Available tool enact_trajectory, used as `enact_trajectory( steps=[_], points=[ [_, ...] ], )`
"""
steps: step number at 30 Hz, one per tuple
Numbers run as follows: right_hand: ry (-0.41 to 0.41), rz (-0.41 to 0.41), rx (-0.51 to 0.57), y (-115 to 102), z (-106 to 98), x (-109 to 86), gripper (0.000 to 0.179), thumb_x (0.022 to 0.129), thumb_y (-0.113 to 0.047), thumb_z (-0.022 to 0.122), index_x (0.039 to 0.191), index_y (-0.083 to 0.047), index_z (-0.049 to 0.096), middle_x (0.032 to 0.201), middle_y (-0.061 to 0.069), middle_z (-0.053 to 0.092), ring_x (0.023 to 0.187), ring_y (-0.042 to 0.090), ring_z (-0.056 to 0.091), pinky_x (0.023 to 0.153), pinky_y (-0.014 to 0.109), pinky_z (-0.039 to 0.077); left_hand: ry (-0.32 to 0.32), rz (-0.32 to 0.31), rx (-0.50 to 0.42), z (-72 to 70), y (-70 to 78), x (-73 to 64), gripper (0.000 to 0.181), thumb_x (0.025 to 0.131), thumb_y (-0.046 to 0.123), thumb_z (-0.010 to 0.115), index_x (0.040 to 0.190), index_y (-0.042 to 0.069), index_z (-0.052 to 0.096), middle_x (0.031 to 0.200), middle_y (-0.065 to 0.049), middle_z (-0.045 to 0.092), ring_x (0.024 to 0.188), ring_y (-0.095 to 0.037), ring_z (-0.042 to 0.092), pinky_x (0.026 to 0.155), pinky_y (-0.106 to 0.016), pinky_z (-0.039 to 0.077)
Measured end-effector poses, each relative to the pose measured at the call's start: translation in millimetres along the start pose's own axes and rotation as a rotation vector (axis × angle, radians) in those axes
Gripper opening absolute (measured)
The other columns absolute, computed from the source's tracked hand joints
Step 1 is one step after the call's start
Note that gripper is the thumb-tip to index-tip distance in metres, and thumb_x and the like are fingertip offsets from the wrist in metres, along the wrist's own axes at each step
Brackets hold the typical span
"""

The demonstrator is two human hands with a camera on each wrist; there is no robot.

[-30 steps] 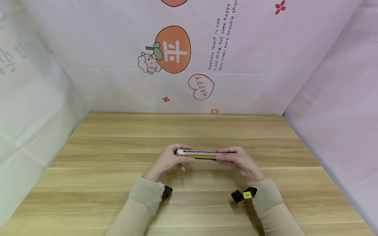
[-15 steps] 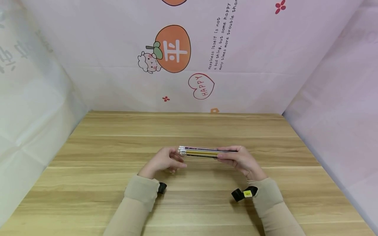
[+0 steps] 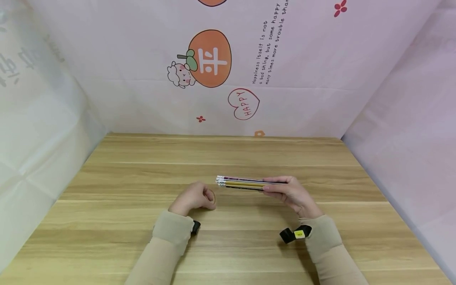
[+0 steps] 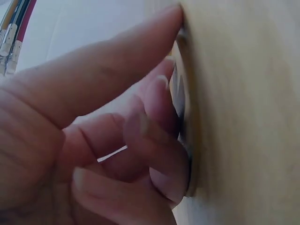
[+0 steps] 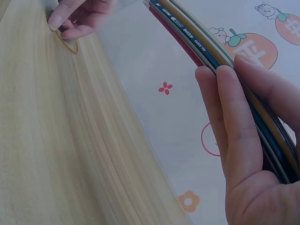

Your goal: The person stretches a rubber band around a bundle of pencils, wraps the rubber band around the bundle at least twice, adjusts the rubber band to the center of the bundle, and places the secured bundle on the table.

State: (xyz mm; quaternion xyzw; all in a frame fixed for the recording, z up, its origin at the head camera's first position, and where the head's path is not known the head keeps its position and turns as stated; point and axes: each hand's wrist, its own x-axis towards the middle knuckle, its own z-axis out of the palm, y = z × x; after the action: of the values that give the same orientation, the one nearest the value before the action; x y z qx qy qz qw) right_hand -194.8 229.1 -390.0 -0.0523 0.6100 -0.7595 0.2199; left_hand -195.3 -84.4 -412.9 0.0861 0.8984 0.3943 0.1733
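My right hand [image 3: 289, 194] grips a bundle of several pencils [image 3: 244, 184] above the table, their white eraser ends pointing left. Dark, yellow and red barrels show in the right wrist view, between the thumb and fingers. Lower and to the left, at the tabletop, my left hand [image 3: 192, 198] pinches a thin yellowish-brown loop that looks like a rubber band [image 5: 70, 48]. Part of the loop is hidden by the fingers. A gap separates this hand from the eraser ends.
A wood-grain table [image 3: 228, 245] lies under both hands. White printed cloth [image 3: 303, 99] rises behind it and at both sides. Black camera straps [image 3: 295, 234] sit at the wrists.
My left hand has let go of the pencils' eraser ends, moved left and down to the table, and now pinches the loop. The right hand keeps the pencils almost still.
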Motion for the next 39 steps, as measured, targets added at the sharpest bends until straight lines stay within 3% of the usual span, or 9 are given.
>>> enact_trajectory(
  steps=[6,9,13,16,22,25,30,34,39],
  points=[
    [-0.006,0.001,0.005,0,0,-0.4,0.025,0.089,0.008,0.066,0.096,-0.013,0.079,0.103,0.008,0.074,0.092,0.016,0.074,0.084,0.025,0.058,0.005,0.023,0.103,0.1,2.1,-2.2,0.023,0.084,0.008,0.070,0.064,0.013,0.060,0.063,0.006,0.049,0.060,-0.011,0.040,0.059,-0.023,0.034],
    [-0.001,0.001,0.013,0,0,-0.2,0.026,0.088,0.008,0.066,0.096,-0.013,0.079,0.103,0.008,0.074,0.091,0.016,0.074,0.083,0.025,0.058,0.017,0.032,0.078,-1.4,2.1,-2.3,0.020,0.088,0.011,0.066,0.070,0.011,0.060,0.067,0.003,0.051,0.064,-0.012,0.042,0.060,-0.024,0.035],
    [0.014,0.002,0.026,-1,0,-0.2,0.027,0.088,0.009,0.065,0.095,-0.013,0.079,0.102,0.008,0.074,0.090,0.017,0.074,0.083,0.024,0.058,0.028,0.051,-0.089,-4.1,0.5,0.4,0.009,0.095,0.013,0.063,0.091,0.005,0.065,0.087,-0.005,0.065,0.075,-0.016,0.054,0.065,-0.025,0.045],
    [0.024,0.007,0.032,-2,-1,-0.8,0.026,0.089,0.009,0.065,0.095,-0.013,0.079,0.103,0.009,0.073,0.090,0.018,0.074,0.083,0.024,0.058,0.024,0.059,-0.216,-6.5,-1.4,3.3,0.011,0.097,0.012,0.061,0.100,0.003,0.064,0.095,-0.011,0.070,0.079,-0.018,0.061,0.067,-0.027,0.050],
    [0.035,0.012,0.039,-3,-2,-1.7,0.026,0.089,0.008,0.065,0.095,-0.012,0.079,0.104,0.009,0.073,0.090,0.018,0.074,0.083,0.024,0.058,0.021,0.115,-0.398,-9.9,-4.9,7.3,0.018,0.099,0.011,0.060,0.111,-0.002,0.060,0.098,-0.019,0.073,0.079,-0.015,0.069,0.081,-0.031,0.056],
    [0.035,0.014,0.037,-3,-2,-2.0,0.025,0.089,0.008,0.066,0.095,-0.013,0.079,0.105,0.009,0.072,0.091,0.018,0.074,0.084,0.024,0.058,0.007,0.138,-0.515,-10.5,-5.7,9.2,0.024,0.100,0.009,0.056,0.119,-0.006,0.058,0.107,-0.026,0.070,0.074,-0.013,0.069,0.085,-0.033,0.058],
    [0.030,0.021,0.020,-4,-1,-2.9,0.023,0.089,0.005,0.066,0.097,-0.013,0.078,0.107,0.008,0.071,0.092,0.018,0.074,0.084,0.025,0.058,-0.011,0.133,-0.644,-12.8,-4.1,8.6,0.032,0.104,0.009,0.048,0.132,-0.003,0.055,0.128,-0.025,0.062,0.069,-0.010,0.067,0.078,-0.029,0.058],
    [0.024,0.021,0.019,-4,-2,-3.9,0.023,0.090,0.005,0.066,0.097,-0.013,0.078,0.107,0.008,0.071,0.093,0.017,0.074,0.085,0.025,0.057,-0.006,0.130,-0.732,-13.9,-3.9,7.8,0.039,0.101,0.003,0.052,0.139,-0.003,0.050,0.137,-0.022,0.057,0.068,-0.012,0.068,0.073,-0.028,0.060],
    [0.022,0.017,0.043,-4,-2,-3.2,0.023,0.090,0.006,0.065,0.097,-0.012,0.078,0.107,0.009,0.072,0.092,0.018,0.074,0.085,0.024,0.057,0.036,0.095,-0.806,-15.3,-3.2,8.1,0.036,0.096,0.006,0.063,0.127,-0.006,0.052,0.125,-0.019,0.067,0.065,-0.014,0.068,0.067,-0.032,0.061]
  ],
)
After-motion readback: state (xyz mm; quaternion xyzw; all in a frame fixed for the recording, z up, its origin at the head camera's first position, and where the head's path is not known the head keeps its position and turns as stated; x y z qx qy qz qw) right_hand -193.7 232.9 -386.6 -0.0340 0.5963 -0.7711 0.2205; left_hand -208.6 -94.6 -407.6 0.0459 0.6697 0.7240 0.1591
